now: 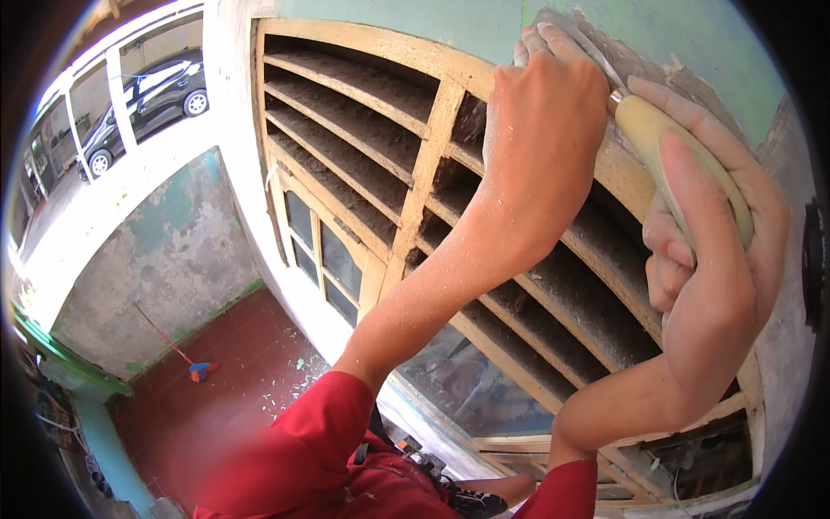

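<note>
My right hand (718,208) is wrapped round the pale yellow handle of a paint scraper (670,143), its thumb lying along the handle. The metal blade slants up and left, lying nearly flat against the wall. My left hand (553,104) is bent over the blade, with its fingertips pressed on it close to the scraping edge. Around the blade, the green painted wall (683,35) shows a ragged bare grey patch where paint is gone. White dust clings to both hands and the left forearm.
Just below my hands is a yellow wooden louvre frame (441,112) with dusty slats and glass panes beneath. Paint flakes (298,381) litter the red tiled floor (199,406) far down. A broom (199,370) leans on a low wall (164,251). A dark car (147,104) stands outside.
</note>
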Demonstrator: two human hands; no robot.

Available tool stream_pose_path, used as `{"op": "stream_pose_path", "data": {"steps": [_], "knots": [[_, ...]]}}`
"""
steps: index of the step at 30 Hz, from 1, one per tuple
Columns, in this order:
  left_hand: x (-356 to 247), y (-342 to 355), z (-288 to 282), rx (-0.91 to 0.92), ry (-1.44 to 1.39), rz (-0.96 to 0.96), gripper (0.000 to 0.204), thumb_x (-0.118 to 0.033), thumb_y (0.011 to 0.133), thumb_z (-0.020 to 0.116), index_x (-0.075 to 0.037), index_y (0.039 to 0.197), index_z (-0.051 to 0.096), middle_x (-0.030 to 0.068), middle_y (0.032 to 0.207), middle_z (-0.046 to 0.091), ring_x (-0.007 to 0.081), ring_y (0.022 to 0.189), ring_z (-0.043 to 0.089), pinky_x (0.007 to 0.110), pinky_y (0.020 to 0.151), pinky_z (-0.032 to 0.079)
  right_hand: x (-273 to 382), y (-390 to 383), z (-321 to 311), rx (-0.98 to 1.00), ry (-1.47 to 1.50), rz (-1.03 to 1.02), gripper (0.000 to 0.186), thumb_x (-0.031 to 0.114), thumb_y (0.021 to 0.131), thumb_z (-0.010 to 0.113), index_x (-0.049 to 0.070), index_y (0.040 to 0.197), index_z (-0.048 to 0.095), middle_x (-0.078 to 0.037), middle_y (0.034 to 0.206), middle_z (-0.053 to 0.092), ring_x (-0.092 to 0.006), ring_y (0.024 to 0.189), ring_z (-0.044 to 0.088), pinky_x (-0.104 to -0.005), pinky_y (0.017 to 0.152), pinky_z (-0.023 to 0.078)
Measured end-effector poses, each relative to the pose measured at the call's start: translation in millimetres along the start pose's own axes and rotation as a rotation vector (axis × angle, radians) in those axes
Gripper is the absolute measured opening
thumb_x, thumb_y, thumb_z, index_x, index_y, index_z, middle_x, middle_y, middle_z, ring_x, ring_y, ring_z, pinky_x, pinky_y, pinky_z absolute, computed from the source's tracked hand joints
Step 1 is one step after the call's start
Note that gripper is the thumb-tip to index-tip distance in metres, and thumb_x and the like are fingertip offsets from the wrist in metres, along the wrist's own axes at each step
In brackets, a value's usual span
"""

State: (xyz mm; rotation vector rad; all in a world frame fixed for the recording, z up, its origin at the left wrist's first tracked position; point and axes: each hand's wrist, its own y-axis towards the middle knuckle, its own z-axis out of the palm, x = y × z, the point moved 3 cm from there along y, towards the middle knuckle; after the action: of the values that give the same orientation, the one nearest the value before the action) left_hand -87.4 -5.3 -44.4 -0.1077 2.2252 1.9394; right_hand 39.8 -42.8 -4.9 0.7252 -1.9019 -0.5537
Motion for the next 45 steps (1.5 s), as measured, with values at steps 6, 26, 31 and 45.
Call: {"op": "stream_pose_path", "data": {"steps": [6, 26, 31, 45], "knots": [[3, 4, 1, -0.061, -0.12, 0.015, 0.01, 0.007, 0.065, 0.068, -0.001, 0.071, 0.066, 0.0171, 0.074, 0.062, 0.0302, 0.078, 0.066, 0.035, 0.061, 0.051, 10, -7, 11, -0.089, 0.011, -0.12, 0.029, 0.017, 0.092, 0.057, 0.007, 0.115, 0.072, 0.004, 0.087, 0.064, 0.0016, 0.054, 0.033, -0.0157, 0.042, 0.019], [26, 11, 17, -0.128, 0.133, -0.013, 0.01, 0.004, 0.068, 0.071, -0.004, 0.075, 0.07, 0.0149, 0.08, 0.067, 0.0265, 0.08, 0.07, 0.031, 0.067, 0.055, -13, 22, 24, 0.069, 0.078, -0.242, 0.031, 0.02, 0.095, 0.06, 0.003, 0.12, 0.069, 0.005, 0.066, 0.052, 0.0007, 0.053, 0.04, -0.0155, 0.041, 0.022], [38, 5, 1, -0.165, -0.068, 0.064, 0.004, 0.007, 0.077, 0.06, 0.008, 0.08, 0.062, 0.0249, 0.089, 0.063, 0.0412, 0.084, 0.066, 0.038, 0.067, 0.055, -2, 15, 44, 0.135, 0.116, -0.382, 0.031, 0.02, 0.094, 0.061, 0.0, 0.115, 0.07, 0.001, 0.076, 0.061, -0.0016, 0.06, 0.044, -0.0169, 0.047, 0.03], [10, -43, 4, 0.057, -0.207, 0.021, 0.061, 0.007, 0.076, 0.06, 0.024, 0.131, 0.039, 0.0403, 0.131, 0.049, 0.0454, 0.125, 0.053, 0.038, 0.099, 0.052, -41, -56, 29, 0.033, -0.032, -0.249, 0.044, 0.018, 0.089, 0.053, -0.007, 0.123, 0.064, -0.018, 0.113, 0.07, -0.016, 0.094, 0.064, -0.0244, 0.069, 0.048]]}}
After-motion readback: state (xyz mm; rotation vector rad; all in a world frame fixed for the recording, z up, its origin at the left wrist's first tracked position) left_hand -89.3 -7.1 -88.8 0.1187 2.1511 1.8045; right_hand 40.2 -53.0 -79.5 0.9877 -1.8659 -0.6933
